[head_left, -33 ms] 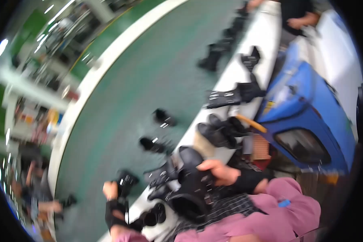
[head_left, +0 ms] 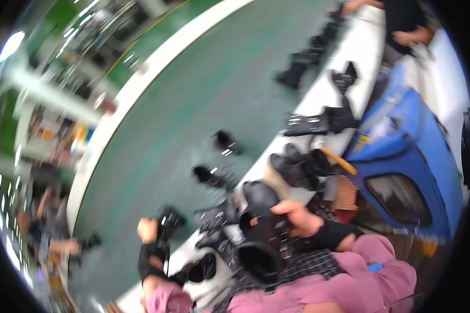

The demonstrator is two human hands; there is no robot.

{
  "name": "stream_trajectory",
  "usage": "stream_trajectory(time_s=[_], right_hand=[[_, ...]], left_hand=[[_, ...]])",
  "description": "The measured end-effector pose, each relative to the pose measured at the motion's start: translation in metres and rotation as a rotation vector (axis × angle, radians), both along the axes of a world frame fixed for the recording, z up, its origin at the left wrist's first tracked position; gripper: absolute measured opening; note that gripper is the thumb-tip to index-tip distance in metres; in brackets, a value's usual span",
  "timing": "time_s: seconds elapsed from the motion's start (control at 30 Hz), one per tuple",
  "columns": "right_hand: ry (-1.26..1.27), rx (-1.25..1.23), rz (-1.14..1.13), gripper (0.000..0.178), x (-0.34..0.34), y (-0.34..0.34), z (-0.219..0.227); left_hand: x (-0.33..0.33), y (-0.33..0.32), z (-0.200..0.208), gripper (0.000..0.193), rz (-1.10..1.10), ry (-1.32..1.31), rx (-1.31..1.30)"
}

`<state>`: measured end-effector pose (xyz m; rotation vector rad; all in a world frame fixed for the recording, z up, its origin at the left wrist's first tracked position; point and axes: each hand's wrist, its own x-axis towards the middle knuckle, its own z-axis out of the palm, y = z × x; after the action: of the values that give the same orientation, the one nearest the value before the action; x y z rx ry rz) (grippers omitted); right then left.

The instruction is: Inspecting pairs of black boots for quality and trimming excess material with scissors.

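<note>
My right hand (head_left: 302, 219) is closed on a black ankle boot (head_left: 263, 248) with metal buckles, held in front of my checked apron. Its round opening faces toward me, and the toe points away. Out to the left, at the belt's near edge, my left hand (head_left: 148, 230) is closed on another black boot (head_left: 171, 221). Motion blur hides its exact grip. Just beyond the right-hand boot, more buckled black boots (head_left: 211, 219) lie on the white ledge (head_left: 256, 169). Between my arms sits a dark pair of shoes (head_left: 201, 268).
A green conveyor belt (head_left: 172, 125) carries two black boots (head_left: 226, 142) and a far row of boots (head_left: 310, 55). Farther along the ledge are black boots (head_left: 297, 167). A blue cabinet (head_left: 402, 156) with a dark window stands right; another person's hand (head_left: 412, 36) shows beyond.
The whole view has shifted, so most things appear farther right and a little higher. Both hands keep their boots in much the same place relative to the ledge.
</note>
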<state>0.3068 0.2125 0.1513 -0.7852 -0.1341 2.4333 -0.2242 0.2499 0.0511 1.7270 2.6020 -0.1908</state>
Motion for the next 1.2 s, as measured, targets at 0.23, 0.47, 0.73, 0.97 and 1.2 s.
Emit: stream_trajectory(time_s=[0.23,0.47,0.73,0.97,1.2], right_hand=[[0.073,0.119,-0.127,0.061,0.016,0.003,0.0],[0.048,0.144,-0.008,0.062,0.0,0.012,-0.006],[0.084,0.089,-0.043,0.057,-0.007,0.02,-0.008],[0.082,0.073,-0.051,0.057,-0.029,0.024,-0.022],[0.047,0.138,-0.054,0.056,-0.035,0.025,-0.02]], left_hand=[[0.107,0.052,0.043,0.023,0.056,-0.281,0.178],[0.165,0.082,0.054,0.024,0.075,-0.771,0.076],[0.071,0.056,0.068,0.048,0.285,-1.366,0.022],[0.073,0.073,-0.017,0.061,0.5,-1.36,-0.359],[0.062,0.06,-0.005,0.032,0.38,-1.227,-0.263]])
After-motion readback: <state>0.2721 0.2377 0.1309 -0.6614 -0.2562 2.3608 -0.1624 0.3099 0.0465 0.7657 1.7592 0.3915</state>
